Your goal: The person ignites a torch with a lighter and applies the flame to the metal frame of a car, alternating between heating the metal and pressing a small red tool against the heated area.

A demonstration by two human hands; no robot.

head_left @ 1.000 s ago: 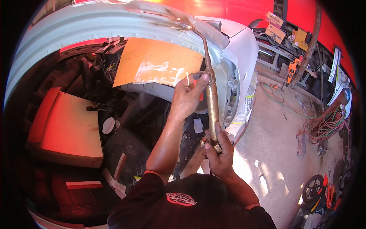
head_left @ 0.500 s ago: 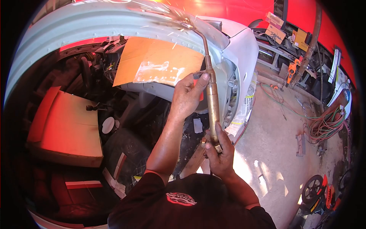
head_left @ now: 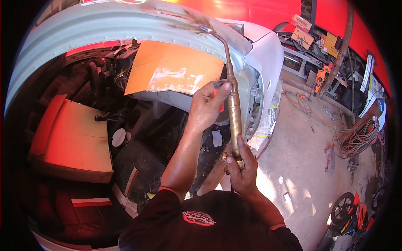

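Observation:
A brass torch (head_left: 234, 113) with a thin bent neck points up and away, its tip close to a darkened spot on the pale blue car body panel (head_left: 125, 23). My left hand (head_left: 209, 100) is closed around the upper part of the torch, with something red and black showing between it and the torch. Near the torch's lower end, my right hand (head_left: 243, 167) is closed on the knob and valve area. Orange cardboard (head_left: 173, 69) with white marks lies below the panel, left of the torch.
A cardboard box (head_left: 79, 144) sits inside the car on the left. Coiled hoses (head_left: 360, 136) lie on the floor at right, near a metal pole (head_left: 341, 54). A wheel (head_left: 343, 205) is at lower right. Small boxes (head_left: 302, 37) stand at the upper right.
The bright sparks at the torch tip are gone. The torch has shifted very slightly to the right, and both hands keep nearly the same places.

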